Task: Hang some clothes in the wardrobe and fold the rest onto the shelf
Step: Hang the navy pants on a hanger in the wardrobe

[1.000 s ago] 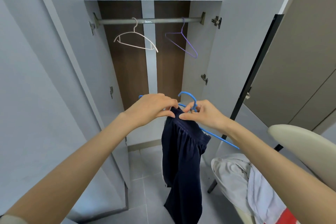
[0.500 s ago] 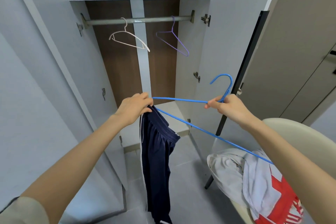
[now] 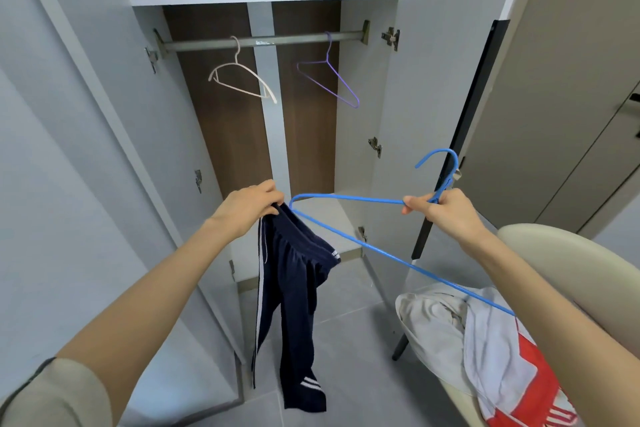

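One blue hanger [image 3: 349, 199] arm vanishes behind the right forearm [image 3: 540, 291].

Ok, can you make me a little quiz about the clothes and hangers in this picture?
1. True or false: the wardrobe rail has three hangers on it.
2. Which hand grips the navy trousers? A) left hand B) right hand
3. Fill in: the right hand holds the ____ hanger.

Key: 1 false, only the white hanger and purple hanger; 2 A; 3 blue.
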`<state>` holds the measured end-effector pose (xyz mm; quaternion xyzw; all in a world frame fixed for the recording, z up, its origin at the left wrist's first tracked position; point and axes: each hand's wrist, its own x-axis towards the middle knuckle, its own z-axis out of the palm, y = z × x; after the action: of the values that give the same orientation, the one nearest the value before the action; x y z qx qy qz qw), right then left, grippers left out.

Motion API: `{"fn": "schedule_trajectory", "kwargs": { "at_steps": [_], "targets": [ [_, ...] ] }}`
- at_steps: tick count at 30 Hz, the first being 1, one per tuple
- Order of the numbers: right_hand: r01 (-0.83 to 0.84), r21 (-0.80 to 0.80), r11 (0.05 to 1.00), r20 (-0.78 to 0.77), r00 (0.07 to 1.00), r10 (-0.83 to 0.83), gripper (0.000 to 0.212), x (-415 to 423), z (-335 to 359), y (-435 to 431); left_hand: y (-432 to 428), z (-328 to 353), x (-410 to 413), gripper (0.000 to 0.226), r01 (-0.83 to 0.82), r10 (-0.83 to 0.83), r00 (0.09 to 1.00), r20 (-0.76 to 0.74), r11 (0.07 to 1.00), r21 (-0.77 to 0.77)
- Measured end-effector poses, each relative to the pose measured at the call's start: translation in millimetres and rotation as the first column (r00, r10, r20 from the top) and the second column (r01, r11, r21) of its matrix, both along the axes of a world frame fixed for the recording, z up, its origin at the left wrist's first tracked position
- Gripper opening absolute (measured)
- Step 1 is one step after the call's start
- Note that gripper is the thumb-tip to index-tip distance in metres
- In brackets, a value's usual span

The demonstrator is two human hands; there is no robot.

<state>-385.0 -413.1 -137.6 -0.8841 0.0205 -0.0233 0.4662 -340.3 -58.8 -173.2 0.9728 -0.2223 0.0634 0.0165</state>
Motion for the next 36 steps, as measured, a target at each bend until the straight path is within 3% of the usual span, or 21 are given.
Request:
{"fn": "schedule_trajectory", "kwargs": {
  "at_steps": [10,18,21,24,26,31,36],
  "targets": [
    [-0.092,-0.201,0.975,-0.049,0.995,0.084,0.030,8.8,-5.3,26.2,-16.2,4.2,-11.0,0.011,0.095,-0.096,0.995,-0.030,0.995,-0.035],
    [-0.090,-0.218,0.972,-0.003,0.996,0.092,0.028,10.4,-20.7,42.6,-40.4,30.2,-21.4,0.011,0.222,-0.230,0.973,-0.014,0.951,-0.217],
    [-0.042,-0.249,0.968,0.048,0.997,0.055,0.025,9.7,-19.9,39.7,-38.1,46.1,-17.0,0.008,0.254,-0.252,0.967,0.027,0.963,-0.087],
    [-0.014,-0.146,0.989,0.104,0.994,0.030,0.027,10.8,-11.2,27.6,-25.3,52.1,-14.3,0.008,0.189,-0.191,0.982,0.017,0.980,0.068],
    [-0.073,-0.097,0.993,0.126,0.988,0.085,0.029,9.6,-5.2,23.7,-23.9,47.9,-18.0,0.006,0.166,-0.166,0.986,-0.006,0.983,0.084],
    [-0.281,-0.121,0.952,0.040,0.957,0.288,0.025,8.9,-2.6,28.1,-41.5,39.0,-28.7,0.007,0.220,-0.225,0.974,-0.013,0.963,-0.157],
    [-0.436,-0.156,0.886,-0.055,0.900,0.433,0.022,12.8,2.8,33.8,-43.7,40.9,-28.7,0.011,0.267,-0.269,0.963,0.031,0.920,-0.288]
  ]
}}
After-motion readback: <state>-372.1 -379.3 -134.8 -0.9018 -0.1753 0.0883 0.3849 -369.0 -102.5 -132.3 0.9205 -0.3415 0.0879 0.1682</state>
